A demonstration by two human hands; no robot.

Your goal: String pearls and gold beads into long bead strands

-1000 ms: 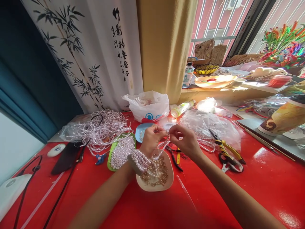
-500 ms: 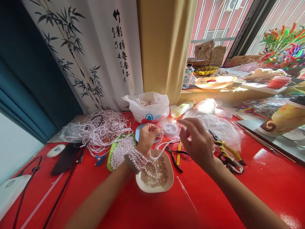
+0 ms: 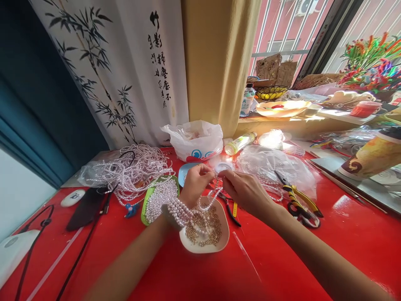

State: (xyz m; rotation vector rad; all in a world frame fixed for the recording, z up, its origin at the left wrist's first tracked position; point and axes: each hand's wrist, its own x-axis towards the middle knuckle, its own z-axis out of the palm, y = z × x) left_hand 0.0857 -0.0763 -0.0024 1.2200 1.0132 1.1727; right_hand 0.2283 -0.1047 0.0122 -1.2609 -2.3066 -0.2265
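Note:
Over the table, my left hand [image 3: 196,182] is closed in a pinch on a strand of pearl beads [image 3: 210,205], which hangs in a loop below it. Several rows of pearl beads [image 3: 179,212] wrap my left wrist. The fingertips of my right hand [image 3: 246,188] are pinched together close to the left fingertips; what they hold is too small to make out. Beneath the left wrist stands a white dish [image 3: 224,240] of small gold beads [image 3: 216,230]. A green tray [image 3: 144,212] of loose pearl beads [image 3: 161,198] lies to the left, partly behind my forearm.
Bead strands [image 3: 142,165] pile up at the back left beside a phone [image 3: 86,211]. A white plastic bag [image 3: 196,140] stands behind my hands. Yellow-black pliers [image 3: 300,200] lie right of my right hand, and black-handled pliers [image 3: 232,213] under it. A paper cup [image 3: 372,154] stands far right.
My right hand has moved left and its fingers have closed, bringing its fingertips to those of the left hand. The left hand has stayed nearly in place, still pinched.

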